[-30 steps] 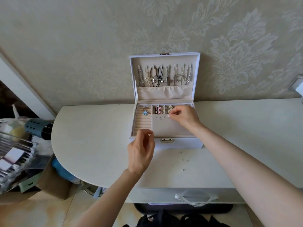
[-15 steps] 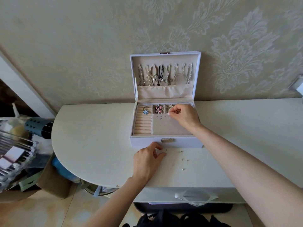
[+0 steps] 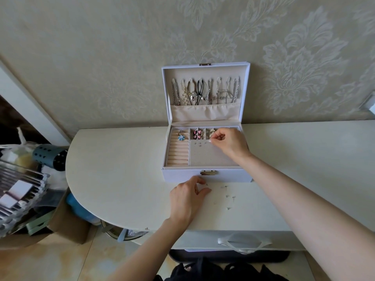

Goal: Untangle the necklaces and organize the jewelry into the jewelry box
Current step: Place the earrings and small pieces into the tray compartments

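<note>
The white jewelry box [image 3: 182, 177] stands open on the table against the wall. Several necklaces [image 3: 205, 92] hang in its raised lid. A blue flower ring [image 3: 180, 137] lies above the ring rolls, and a few studs sit on the earring panel [image 3: 209, 157]. My right hand [image 3: 229, 141] hovers over the back compartments and pinches a small pearl earring [image 3: 211, 141] at its fingertips. My left hand [image 3: 186, 197] rests on the table just in front of the box, thumb and forefinger apart around a tiny stud [image 3: 207, 184]. Several loose studs [image 3: 233, 196] lie to its right.
The white table [image 3: 121, 179] has a rounded left edge. Past that edge and lower down are a blue perforated cylinder [image 3: 50, 157], a clear rack [image 3: 20, 191] and a cardboard box [image 3: 67, 222]. A dark bag [image 3: 223, 270] sits on the floor under the table front.
My left hand has come down from above the box's front to the table, and its fingers now reach a stud. My right hand stays over the back compartments with the pearl earring.
</note>
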